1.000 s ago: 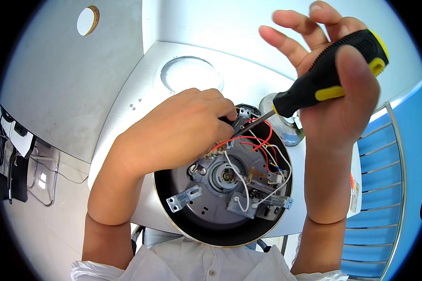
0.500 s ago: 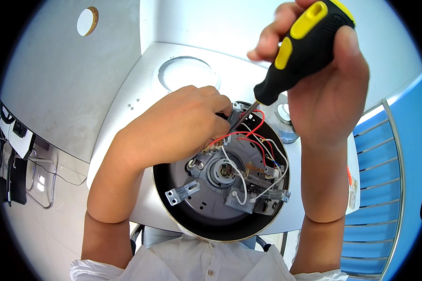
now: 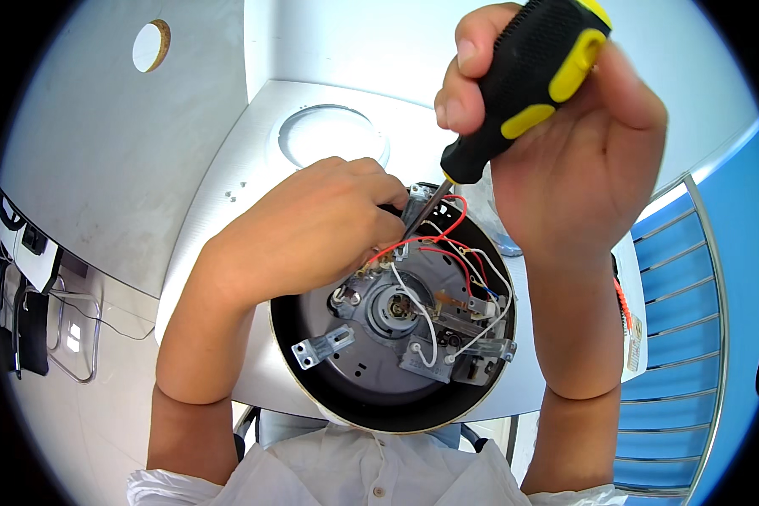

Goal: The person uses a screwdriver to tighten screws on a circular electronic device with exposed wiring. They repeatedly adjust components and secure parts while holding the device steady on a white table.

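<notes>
A screwdriver (image 3: 523, 93) with a black and yellow handle is gripped in my right hand (image 3: 578, 173), its shaft slanting down to the left. The tip meets metal parts at the back of a round dark housing (image 3: 378, 413), but my left fingers partly cover that spot. Curled over the housing's far left part, my left hand (image 3: 325, 211) pinches close beside the tip; what it holds is hidden. Inside the housing are red wires (image 3: 457, 221), white wires (image 3: 430, 331), metal brackets (image 3: 322, 346) and a round central fitting (image 3: 399, 309).
The housing rests at the near edge of a white table (image 3: 202, 211). Behind it lies a white ring (image 3: 333, 139), with several small screws (image 3: 234, 192) to the left. A clear container (image 3: 502, 240) is partly hidden by my right hand. A metal railing (image 3: 691, 320) stands on the right.
The screwdriver handle has turned in my right hand, so its yellow patches now face right. My right hand and the housing have shifted slightly left. My left hand stays at the same spot.
</notes>
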Tool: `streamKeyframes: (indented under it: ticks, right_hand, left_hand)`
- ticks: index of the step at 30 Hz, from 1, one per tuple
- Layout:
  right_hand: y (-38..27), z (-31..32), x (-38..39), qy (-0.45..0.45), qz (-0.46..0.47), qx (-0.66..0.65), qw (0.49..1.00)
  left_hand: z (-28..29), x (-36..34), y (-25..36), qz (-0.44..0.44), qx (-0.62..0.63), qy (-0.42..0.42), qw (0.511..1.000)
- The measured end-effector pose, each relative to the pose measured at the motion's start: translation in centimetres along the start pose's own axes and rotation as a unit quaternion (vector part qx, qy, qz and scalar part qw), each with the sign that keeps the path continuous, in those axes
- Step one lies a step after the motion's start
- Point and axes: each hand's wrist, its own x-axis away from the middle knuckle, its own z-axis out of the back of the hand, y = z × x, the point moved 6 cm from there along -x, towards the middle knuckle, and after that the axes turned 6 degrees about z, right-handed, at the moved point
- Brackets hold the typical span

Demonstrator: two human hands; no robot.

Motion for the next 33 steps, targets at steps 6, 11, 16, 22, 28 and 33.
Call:
streamKeyframes:
  ticks: [6, 11, 16, 22, 28, 33]
  right_hand:
    - [-0.2, 0.1, -0.4, -0.009, -0.013, 0.003, 1.000]
    - [0.3, -0.1, -0.4, -0.002, -0.006, -0.010, 1.000]
    - [0.0, 0.0, -0.4, 0.025, 0.018, -0.004, 1.000]
    - [-0.4, -0.3, -0.5, 0.019, 0.014, 0.005, 1.000]
    - [-0.3, -0.2, -1.6, -0.020, -0.013, -0.051, 0.998]
    - [0.6, -1.1, -2.4, -0.091, 0.003, -0.202, 0.975]
  left_hand:
    - [0.0, -0.1, 0.1, -0.020, -0.008, 0.018, 1.000]
    - [0.1, 0.0, 0.2, -0.023, -0.014, 0.019, 0.999]
    - [0.1, -0.2, 0.3, -0.023, -0.013, 0.021, 0.999]
    - [-0.1, 0.1, -0.1, -0.011, -0.011, 0.017, 1.000]
    - [0.1, 0.0, 0.0, -0.022, 0.001, 0.021, 1.000]
    - [0.1, -0.1, 0.1, -0.035, -0.004, 0.022, 0.999]
